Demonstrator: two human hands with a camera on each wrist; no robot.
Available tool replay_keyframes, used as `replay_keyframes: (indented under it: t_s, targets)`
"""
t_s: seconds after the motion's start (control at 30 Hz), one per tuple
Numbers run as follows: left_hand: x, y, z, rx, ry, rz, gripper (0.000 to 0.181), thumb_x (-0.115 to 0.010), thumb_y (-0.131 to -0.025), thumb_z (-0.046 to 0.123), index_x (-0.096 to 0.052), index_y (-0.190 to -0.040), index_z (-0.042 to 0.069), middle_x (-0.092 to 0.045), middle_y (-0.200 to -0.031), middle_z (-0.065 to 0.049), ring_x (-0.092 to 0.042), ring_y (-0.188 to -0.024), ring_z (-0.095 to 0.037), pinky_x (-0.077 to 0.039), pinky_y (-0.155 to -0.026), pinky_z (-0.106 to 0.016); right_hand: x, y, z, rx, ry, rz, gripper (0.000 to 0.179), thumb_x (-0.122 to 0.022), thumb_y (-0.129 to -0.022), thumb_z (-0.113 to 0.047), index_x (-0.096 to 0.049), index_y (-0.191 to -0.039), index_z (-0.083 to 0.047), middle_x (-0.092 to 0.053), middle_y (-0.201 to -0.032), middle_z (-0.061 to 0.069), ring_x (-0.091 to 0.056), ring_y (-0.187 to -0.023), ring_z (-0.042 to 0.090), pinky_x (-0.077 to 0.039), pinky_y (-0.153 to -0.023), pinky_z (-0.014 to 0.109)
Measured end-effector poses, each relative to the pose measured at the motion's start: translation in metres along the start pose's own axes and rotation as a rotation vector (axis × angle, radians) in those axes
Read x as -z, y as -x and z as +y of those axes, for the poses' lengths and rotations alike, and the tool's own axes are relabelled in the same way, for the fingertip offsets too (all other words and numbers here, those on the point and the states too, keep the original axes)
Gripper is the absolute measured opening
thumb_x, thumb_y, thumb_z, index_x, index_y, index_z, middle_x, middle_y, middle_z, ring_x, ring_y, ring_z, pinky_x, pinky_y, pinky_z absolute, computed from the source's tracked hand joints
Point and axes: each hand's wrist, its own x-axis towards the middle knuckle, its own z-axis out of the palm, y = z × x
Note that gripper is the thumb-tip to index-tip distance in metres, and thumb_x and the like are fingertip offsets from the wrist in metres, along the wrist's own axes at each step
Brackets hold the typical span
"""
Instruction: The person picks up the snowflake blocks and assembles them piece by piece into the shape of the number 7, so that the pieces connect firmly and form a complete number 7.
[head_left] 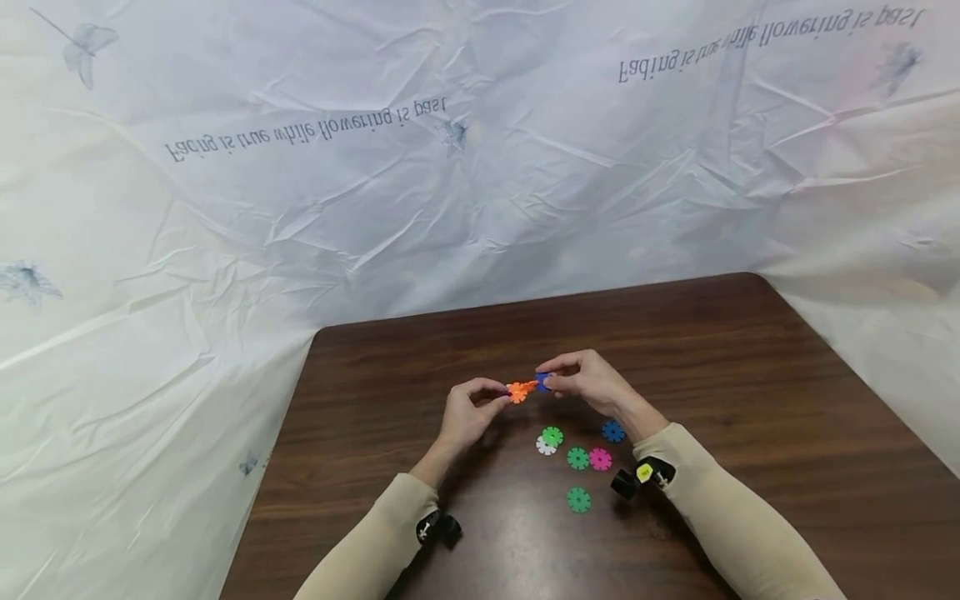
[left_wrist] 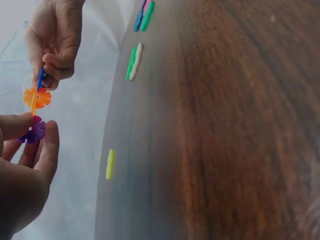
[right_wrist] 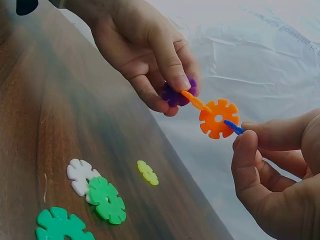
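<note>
My left hand (head_left: 467,410) pinches a purple notched plastic disc (right_wrist: 171,96) between thumb and fingers. Slotted to it is an orange notched disc (right_wrist: 196,102), seen nearly edge-on in the right wrist view. A second orange disc (right_wrist: 209,128) joins that one at an angle, its face toward the right wrist camera. At the chain's other end, a blue disc (right_wrist: 233,127) meets the second orange disc's rim, pinched by my right hand (head_left: 588,385). Whether the blue disc is fully seated in a slot I cannot tell. Both hands hold the joined discs above the table.
Loose discs lie on the brown table (head_left: 360,358), nearer me: a light green disc (head_left: 553,435) overlapping a white one (head_left: 545,447), green discs (head_left: 578,500), a pink one (head_left: 600,459) and a blue one (head_left: 612,431). A yellow disc (right_wrist: 147,172) lies below the hands. White sheeting (head_left: 480,208) surrounds the table.
</note>
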Motion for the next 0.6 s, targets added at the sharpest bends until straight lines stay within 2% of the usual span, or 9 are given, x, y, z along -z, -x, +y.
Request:
replay_keyframes:
  t_s: [0.13,0.23,0.37,0.47,0.6]
  targets:
    - [0.000,0.000,0.002,0.008,0.017,-0.012,0.016,-0.074,-0.083,0.000,-0.073,-0.099,-0.002,-0.071,-0.100,-0.019,-0.067,-0.094,-0.027,-0.057,-0.082,-0.028,0.003,0.000,-0.001,-0.011,-0.041,0.003,0.037,-0.063,-0.095,-0.010,-0.059,-0.126,0.010,-0.066,-0.101,0.012,-0.065,-0.076,0.017,-0.059,-0.077,0.036]
    - [0.003,0.004,0.014,0.016,0.028,-0.031,0.015,-0.072,-0.085,-0.002,-0.072,-0.099,-0.007,-0.071,-0.102,-0.021,-0.067,-0.096,-0.029,-0.057,-0.083,-0.029,0.007,0.000,-0.001,-0.014,-0.062,0.019,0.038,-0.059,-0.098,-0.011,-0.056,-0.129,0.010,-0.065,-0.097,0.012,-0.065,-0.075,0.014,-0.059,-0.076,0.032]
    - [0.007,0.007,0.029,0.026,0.077,-0.057,0.012,-0.070,-0.086,-0.004,-0.070,-0.096,-0.010,-0.071,-0.108,-0.021,-0.068,-0.101,-0.028,-0.056,-0.087,-0.032,0.013,0.001,0.001,-0.011,-0.086,0.043,0.037,-0.056,-0.099,-0.010,-0.054,-0.128,0.013,-0.064,-0.100,0.019,-0.066,-0.080,0.015,-0.059,-0.076,0.033]
    - [0.008,0.007,0.029,0.043,0.144,-0.064,0.006,-0.068,-0.085,-0.007,-0.067,-0.090,-0.011,-0.070,-0.111,-0.023,-0.067,-0.104,-0.031,-0.056,-0.086,-0.029,0.017,0.002,0.002,-0.008,-0.083,0.057,0.036,-0.056,-0.099,-0.010,-0.055,-0.126,0.014,-0.065,-0.100,0.017,-0.066,-0.083,0.017,-0.059,-0.076,0.033]
    - [0.007,0.007,0.029,0.053,0.227,-0.063,0.004,-0.066,-0.084,-0.011,-0.062,-0.084,-0.013,-0.067,-0.112,-0.029,-0.066,-0.105,-0.038,-0.056,-0.080,-0.021,0.021,0.003,0.003,-0.005,-0.024,0.069,0.037,-0.056,-0.100,-0.013,-0.055,-0.124,0.015,-0.065,-0.100,0.014,-0.065,-0.085,0.019,-0.058,-0.081,0.039]
